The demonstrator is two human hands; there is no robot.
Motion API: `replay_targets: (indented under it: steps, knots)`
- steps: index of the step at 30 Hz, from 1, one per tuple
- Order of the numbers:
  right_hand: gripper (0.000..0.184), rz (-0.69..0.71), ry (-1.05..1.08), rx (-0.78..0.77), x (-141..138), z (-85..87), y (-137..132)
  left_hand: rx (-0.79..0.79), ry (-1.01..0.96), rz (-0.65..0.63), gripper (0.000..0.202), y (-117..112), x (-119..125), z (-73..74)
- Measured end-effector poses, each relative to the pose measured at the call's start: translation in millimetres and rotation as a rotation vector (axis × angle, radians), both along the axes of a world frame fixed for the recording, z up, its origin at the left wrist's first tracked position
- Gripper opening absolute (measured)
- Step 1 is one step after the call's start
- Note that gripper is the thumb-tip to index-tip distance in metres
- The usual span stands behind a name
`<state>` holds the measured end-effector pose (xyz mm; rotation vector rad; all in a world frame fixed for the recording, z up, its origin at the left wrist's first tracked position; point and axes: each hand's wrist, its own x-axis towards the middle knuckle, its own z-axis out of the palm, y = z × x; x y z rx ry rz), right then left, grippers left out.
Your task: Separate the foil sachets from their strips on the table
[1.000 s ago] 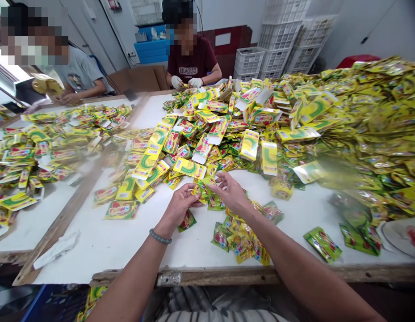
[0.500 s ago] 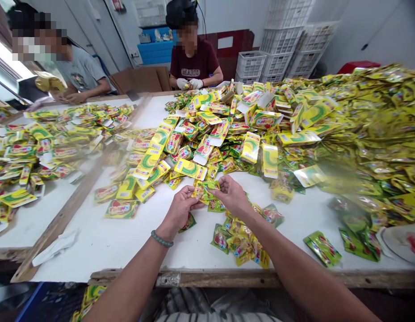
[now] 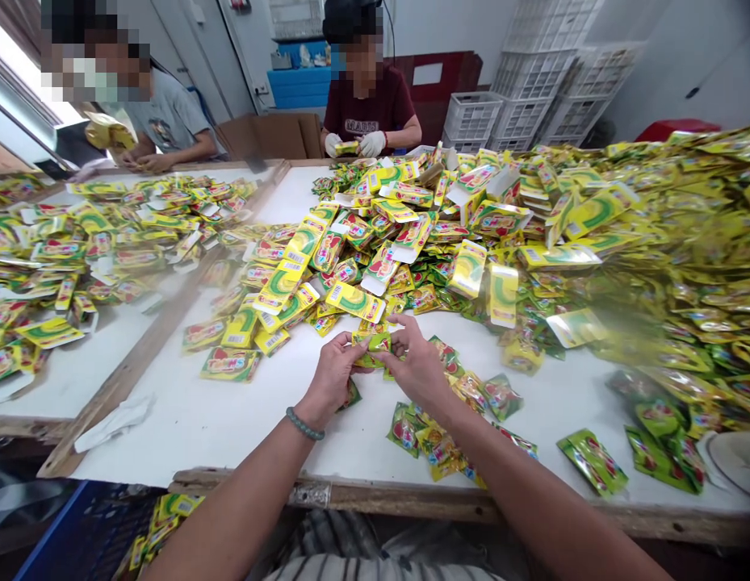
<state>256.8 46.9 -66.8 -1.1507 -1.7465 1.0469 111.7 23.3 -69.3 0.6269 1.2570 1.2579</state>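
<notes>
My left hand point(image 3: 332, 373) and my right hand point(image 3: 414, 365) meet over the white table point(image 3: 223, 424) and both pinch a small stack of green-yellow sachets point(image 3: 370, 344). A green bead bracelet point(image 3: 303, 424) sits on my left wrist. Loose sachets point(image 3: 438, 440) lie under and beside my right forearm. Flat yellow cartons point(image 3: 354, 300) lie just beyond my fingers. A huge heap of sachets point(image 3: 671, 242) fills the right side.
Across the table a person in a maroon shirt with white gloves point(image 3: 370, 144) handles a carton. At the left a person in grey point(image 3: 162, 121) works at a second table covered in cartons point(image 3: 77, 258). White crates point(image 3: 525, 97) are stacked behind.
The view has shifted a little. My two hands have drawn closer together on the sachet stack; the person opposite has lifted a carton in gloved hands.
</notes>
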Motion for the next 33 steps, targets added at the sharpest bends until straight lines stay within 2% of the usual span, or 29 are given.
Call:
replay_targets:
  steps: [3,5,8,12,19,22,25,27,30,33]
  knots:
    - [0.055,-0.001,0.187,-0.233,2,-3.4,9,0.05,0.019,0.026,0.047,1,0,-4.7]
    - [0.046,-0.008,0.204,-0.287,3,-6.1,14,0.097,0.01,0.026,0.043,0,1,-6.4]
    - [0.028,0.004,0.121,-0.243,4,-7.9,15,0.13,-0.003,0.015,0.034,-1,4,-6.4]
    - [0.028,-0.098,0.042,-0.082,3,-6.2,10,0.146,0.038,0.002,0.03,-1,4,-4.9]
    - [0.034,-0.186,-0.081,-0.009,6,-3.3,10,0.055,0.01,0.027,0.036,-1,4,-1.3]
    - [0.033,-0.202,-0.062,-0.066,6,-2.7,10,0.055,-0.029,0.023,0.035,-2,6,-1.3]
    - [0.031,-0.122,0.045,-0.184,2,-4.3,8,0.062,-0.065,0.021,0.033,-2,7,-2.5]
    - [0.03,-0.084,0.071,-0.205,-2,-6.6,7,0.046,-0.096,0.021,0.033,-2,6,-3.8]
    - [0.033,-0.094,0.071,-0.191,-6,-10.3,7,0.004,-0.166,-0.004,0.034,-1,2,-5.5]
    - [0.04,-0.091,0.157,-0.271,-4,-11.0,13,0.006,-0.202,-0.014,0.032,-1,-1,-5.6]
